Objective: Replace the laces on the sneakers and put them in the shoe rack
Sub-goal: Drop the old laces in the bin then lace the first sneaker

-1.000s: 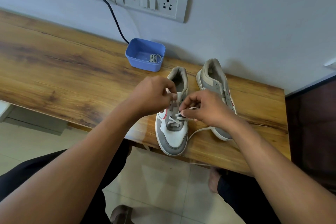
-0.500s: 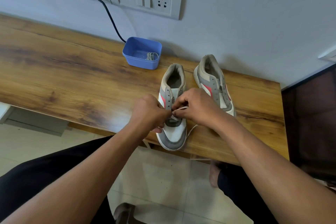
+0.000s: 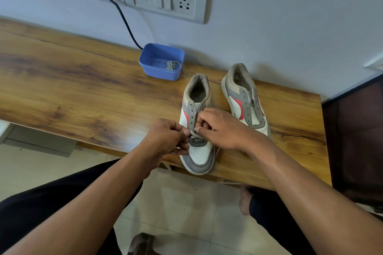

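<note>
1. Two grey-and-white sneakers with red side panels stand on the glossy wood-grain tabletop [image 3: 83, 93]. The near sneaker [image 3: 200, 151] sits at the front edge, and the far sneaker [image 3: 242, 93] is just beside it with bare eyelets.
2. A flat pale lace [image 3: 195, 135] crosses the near sneaker's lowest eyelets. The left hand [image 3: 165, 138] has its grip pinched on one end, and the right hand [image 3: 221, 128] has its grip curled tight on the other.
3. Fingers hide the eyelets beneath them.
4. A rounded blue plastic tub [image 3: 157, 72] by the wall holds a coiled grey lace [image 3: 173, 65].
5. A black cable [image 3: 124, 23] disappears behind the tub.
</note>
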`<state>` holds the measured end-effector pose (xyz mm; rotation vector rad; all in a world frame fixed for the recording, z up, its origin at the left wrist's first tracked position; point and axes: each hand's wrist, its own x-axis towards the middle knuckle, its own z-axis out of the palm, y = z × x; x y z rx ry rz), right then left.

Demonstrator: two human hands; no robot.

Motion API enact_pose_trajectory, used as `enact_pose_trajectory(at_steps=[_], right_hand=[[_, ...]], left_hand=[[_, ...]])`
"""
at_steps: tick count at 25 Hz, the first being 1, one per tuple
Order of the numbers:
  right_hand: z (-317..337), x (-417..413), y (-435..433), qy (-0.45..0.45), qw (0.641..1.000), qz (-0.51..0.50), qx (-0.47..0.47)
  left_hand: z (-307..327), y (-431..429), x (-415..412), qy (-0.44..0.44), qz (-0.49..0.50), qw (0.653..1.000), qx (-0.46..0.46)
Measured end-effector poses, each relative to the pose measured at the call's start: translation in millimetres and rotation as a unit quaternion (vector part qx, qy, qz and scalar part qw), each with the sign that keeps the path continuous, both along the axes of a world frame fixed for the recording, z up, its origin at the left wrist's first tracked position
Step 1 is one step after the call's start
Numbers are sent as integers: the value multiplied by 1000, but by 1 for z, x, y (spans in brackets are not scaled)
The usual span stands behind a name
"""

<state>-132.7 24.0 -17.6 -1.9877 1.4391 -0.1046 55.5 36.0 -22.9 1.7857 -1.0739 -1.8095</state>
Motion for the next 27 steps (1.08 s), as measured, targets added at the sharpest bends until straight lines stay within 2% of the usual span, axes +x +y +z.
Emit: enact_pose_trajectory(at_steps=[5,8,9,11,13,14,16,18,21,25,27], right_hand=[[4,-5,1,-80,993,-59,56],[6,-7,2,-126,982,-112,86],[6,-7,2,-129,981,-123,82],[7,-7,0,-120,983,-123,65],[8,-5,0,-104,986,-115,61],[8,-5,0,-97,987,-111,64],[10,-6,3,-83,990,-96,67],[11,-11,7,-86,990,-87,72],[11,-23,14,-118,982,-119,93],[15,-28,15,-145,972,-151,108],[24,-30,17,-117,978,-140,96]], left_hand=[[1,-2,1,-41,-22,998,-34],[8,-4,4,-72,-91,989,-94],[10,-5,5,-107,-144,973,-144],[11,-7,4,-195,-252,910,-267],[10,-11,1,-249,-310,847,-354],[10,-13,0,-259,-319,830,-376],[8,-17,2,-256,-325,825,-385],[9,-23,4,-232,-334,838,-362],[11,-28,3,-212,-349,845,-344],[8,-30,0,-256,-374,821,-348],[11,-31,-1,-260,-378,820,-342]])
